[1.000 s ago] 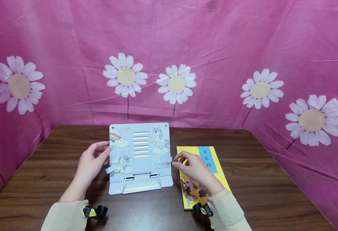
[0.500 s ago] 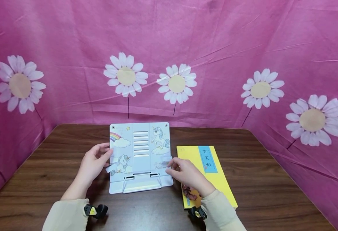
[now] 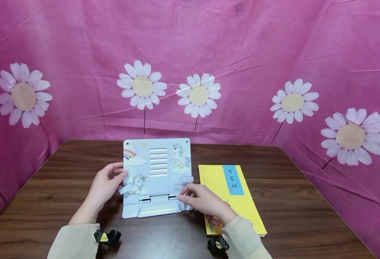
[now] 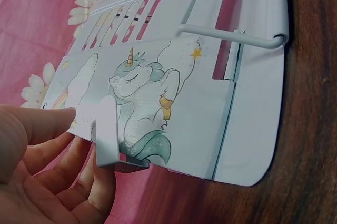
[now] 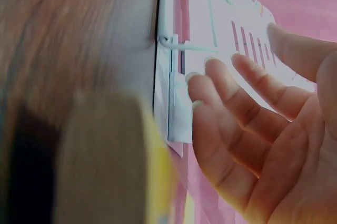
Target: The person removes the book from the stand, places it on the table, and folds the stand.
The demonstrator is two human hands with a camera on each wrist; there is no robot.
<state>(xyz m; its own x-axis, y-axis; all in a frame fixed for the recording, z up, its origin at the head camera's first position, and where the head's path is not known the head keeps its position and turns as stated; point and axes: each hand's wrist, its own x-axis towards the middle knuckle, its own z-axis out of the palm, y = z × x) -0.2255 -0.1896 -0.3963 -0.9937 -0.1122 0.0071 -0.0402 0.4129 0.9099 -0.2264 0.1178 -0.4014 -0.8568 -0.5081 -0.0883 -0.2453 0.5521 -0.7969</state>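
Stand (image 3: 158, 184): on surface (image 3: 70, 172), between hands | Left hand (image 3: 103, 183): pinching stand's left edge | Right hand (image 3: 204, 199): loosely curled, holding nothing, nearer wire (image 4: 231, 35), just beside its right end | Wire axis: crosswise, left to right

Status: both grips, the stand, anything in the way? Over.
Left grip pinching left edge of stand. Right grip near wire rest, contact unclear. Stand tilted back, bare. Yellow book alongside, seemingly not blocking.
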